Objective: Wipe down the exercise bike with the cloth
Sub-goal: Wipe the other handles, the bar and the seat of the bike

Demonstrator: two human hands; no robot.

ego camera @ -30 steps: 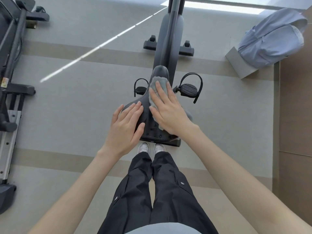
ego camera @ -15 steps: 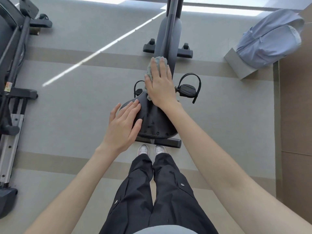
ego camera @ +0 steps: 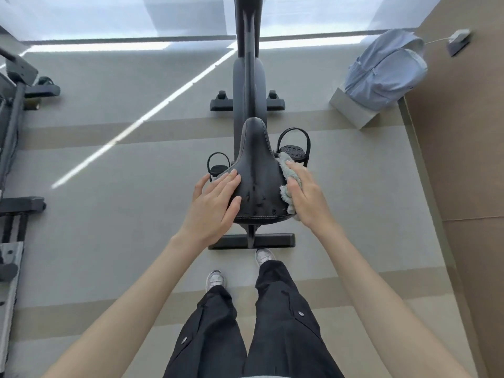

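- Head view: the exercise bike (ego camera: 249, 77) stands right in front of the person, and its black saddle (ego camera: 256, 170) is the thing to steer by. The saddle's long axis runs straight away from the person, broad rear nearest and narrow nose pointing to the bike's upright post.
- The grey cloth (ego camera: 286, 166) lies against the right flank of the saddle, bunched lengthwise along that edge from about the middle back to the rear corner.
- The right hand (ego camera: 306, 195) lies over the cloth and presses it sideways into the saddle. Its fingers (ego camera: 296, 170) are close together, fairly straight and point toward the nose. I cannot tell whether any fingertip hooks under the saddle's edge.
- The left hand (ego camera: 215, 203) rests flat on the left rear of the saddle, fingers (ego camera: 226, 181) straight and side by side, thumb spread onto the top. It holds nothing and seems to steady the seat.
- The top of the saddle lies to the left of the cloth, and the right pedal (ego camera: 293, 152) sits just beyond the cloth's far end.
- By my judgement the right hand is the one to move, with a stroke that follows the flank forward or back.
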